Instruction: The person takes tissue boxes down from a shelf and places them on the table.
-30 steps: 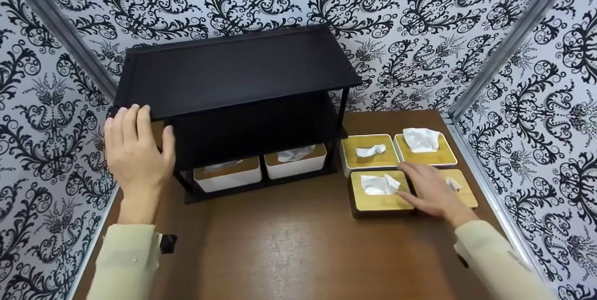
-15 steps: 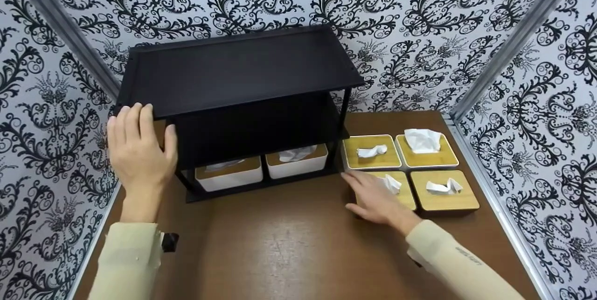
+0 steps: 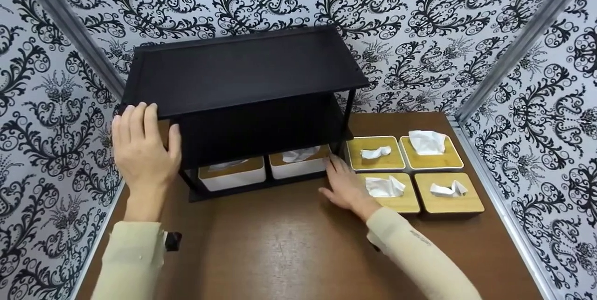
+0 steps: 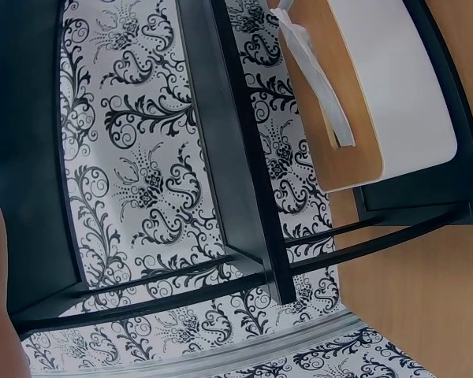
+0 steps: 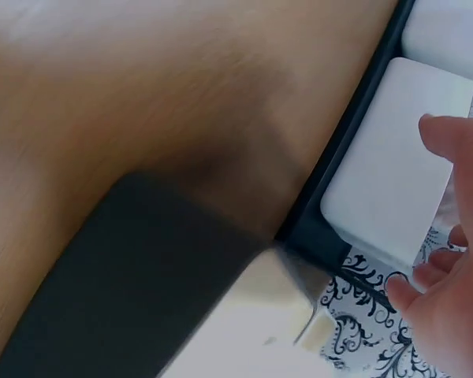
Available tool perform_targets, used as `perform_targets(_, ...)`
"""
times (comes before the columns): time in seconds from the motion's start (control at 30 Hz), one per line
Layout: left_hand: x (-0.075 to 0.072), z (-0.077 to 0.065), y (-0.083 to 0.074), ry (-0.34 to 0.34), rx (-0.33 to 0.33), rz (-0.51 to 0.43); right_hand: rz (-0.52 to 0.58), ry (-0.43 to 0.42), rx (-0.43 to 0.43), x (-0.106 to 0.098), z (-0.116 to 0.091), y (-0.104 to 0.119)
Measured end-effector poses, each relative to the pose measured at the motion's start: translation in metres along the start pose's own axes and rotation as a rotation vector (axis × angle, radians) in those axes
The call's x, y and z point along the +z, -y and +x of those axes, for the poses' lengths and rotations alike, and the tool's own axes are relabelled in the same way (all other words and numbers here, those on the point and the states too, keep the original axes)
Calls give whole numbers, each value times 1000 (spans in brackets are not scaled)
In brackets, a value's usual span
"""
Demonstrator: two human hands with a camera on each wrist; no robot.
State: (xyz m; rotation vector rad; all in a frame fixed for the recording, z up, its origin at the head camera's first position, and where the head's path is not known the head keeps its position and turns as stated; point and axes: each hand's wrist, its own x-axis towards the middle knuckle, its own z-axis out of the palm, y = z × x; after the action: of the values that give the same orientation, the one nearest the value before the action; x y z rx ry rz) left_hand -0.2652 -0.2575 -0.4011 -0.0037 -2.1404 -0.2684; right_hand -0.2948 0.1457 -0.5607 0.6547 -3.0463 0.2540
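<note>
My left hand (image 3: 147,155) rests with straight fingers on the left front corner of a black two-tier shelf (image 3: 247,66); only a sliver of it shows in the left wrist view. My right hand (image 3: 345,185) reaches to the shelf's right front post, its fingertips by the right end of a white tissue box (image 3: 301,169) on the bottom tier. In the right wrist view its fingers (image 5: 402,291) extend beside that box, holding nothing; contact is unclear. Left of it on the same tier stands another white tissue box (image 3: 233,179) with a wooden lid.
Right of the shelf, two white-rimmed tissue boxes stand behind, one at left (image 3: 392,162) and one at right (image 3: 447,162). Two dark ones stand in front, a left box (image 3: 394,204) and a right box (image 3: 450,204). Patterned walls (image 3: 419,20) enclose the brown table (image 3: 270,244).
My right hand has moved left from over the dark boxes, past the front left one, to the shelf's right end. The left hand stays at the shelf corner. The boxes have not moved.
</note>
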Motion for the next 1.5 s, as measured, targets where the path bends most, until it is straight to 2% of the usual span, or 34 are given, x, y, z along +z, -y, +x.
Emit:
perform_targets(0.17,0,0,1,-4,-3,-1,76,-5,66,9,21,3)
perform_targets(0.33,2,0,2,-6,-4,3,97,-114,63,16,43,5)
perform_targets(0.4,2,0,2,-4,-4,7,76,-121,71,17,51,6)
perform_targets(0.5,3,-2,3,-9,-3,10,41,-78,99,19,63,7)
perform_targets(0.67,5,-3,2,-16,1,14,3,41,139,17,79,9)
perform_targets(0.9,5,-4,-2,-27,5,10,73,134,130,13,95,6)
perform_targets(1.13,6,-3,-5,-26,-7,2,120,253,145,8,101,5)
perform_targets(1.37,6,0,-3,-45,-1,14,137,287,125,1,108,11)
perform_targets(1.5,6,-1,1,-40,-6,38,144,306,142,3,110,17)
